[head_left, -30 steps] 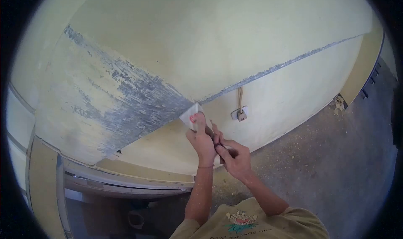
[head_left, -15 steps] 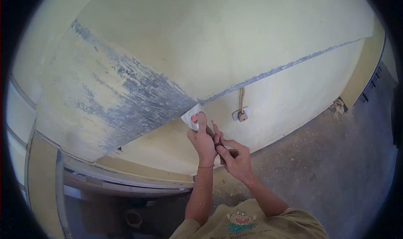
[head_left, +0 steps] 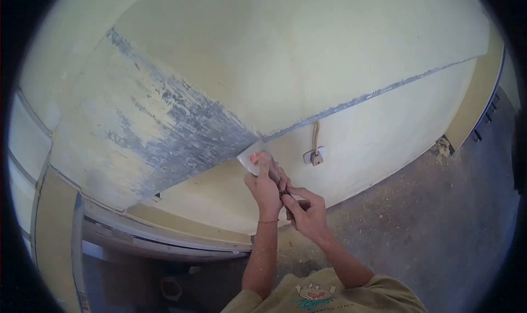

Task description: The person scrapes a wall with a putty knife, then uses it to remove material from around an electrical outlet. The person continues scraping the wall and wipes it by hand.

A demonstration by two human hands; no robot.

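Note:
A scraper with a broad, pale metal blade (head_left: 248, 160) and a reddish mark on it meets the wall where a grey scraped patch (head_left: 192, 129) comes to a point. My left hand (head_left: 267, 195) is closed round the scraper near the blade, its index finger stretched along the blade. Just below and to the right, my right hand (head_left: 308, 214) grips the handle's lower end, its fingers curled. Most of the handle is hidden by my fingers.
A wall socket with a plug and cable (head_left: 314, 157) sits right of my hands. Below the wall, the grey floor (head_left: 411, 203) is strewn with pale flakes. At lower left is a door frame (head_left: 60, 225). A narrow grey strip (head_left: 373, 93) runs rightward across the cream wall.
The view has shifted slightly, so the wall sits a little lower and farther right. Both hands keep their grip on the scraper, and the blade looks slightly more tilted.

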